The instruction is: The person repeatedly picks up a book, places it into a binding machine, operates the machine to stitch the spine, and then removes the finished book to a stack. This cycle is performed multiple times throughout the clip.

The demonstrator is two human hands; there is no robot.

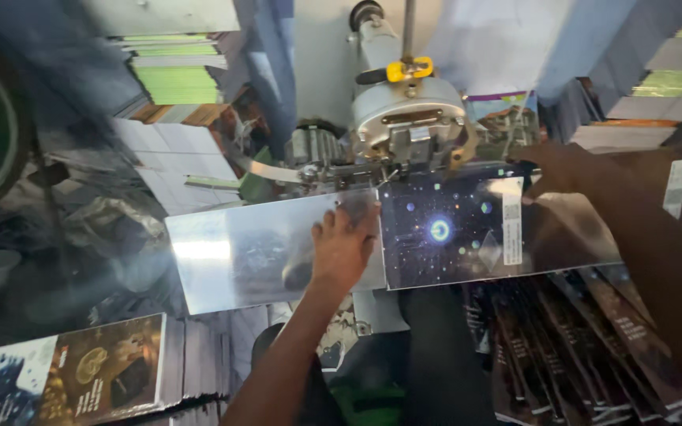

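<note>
Stacks of printed booklets fill this crowded workshop on all sides. At the far left, a pile of green-edged booklets (174, 75) stands on a shelf, and lower down a stack with a brown and blue cover (80, 377) lies near the bottom edge. In the middle, an open glossy cover (467, 229) lies spread flat under the head of a grey stitching machine (408, 118); the cover's left half shines silver, its right half is dark with stars. The left hand (343, 246) lies flat on it with fingers spread, pressing near the fold. The right hand (556, 167) rests on the upper right part of the same cover, fingers bent; I cannot tell if it grips the edge. Below on the right, many dark booklets (586, 347) lie fanned out.
</note>
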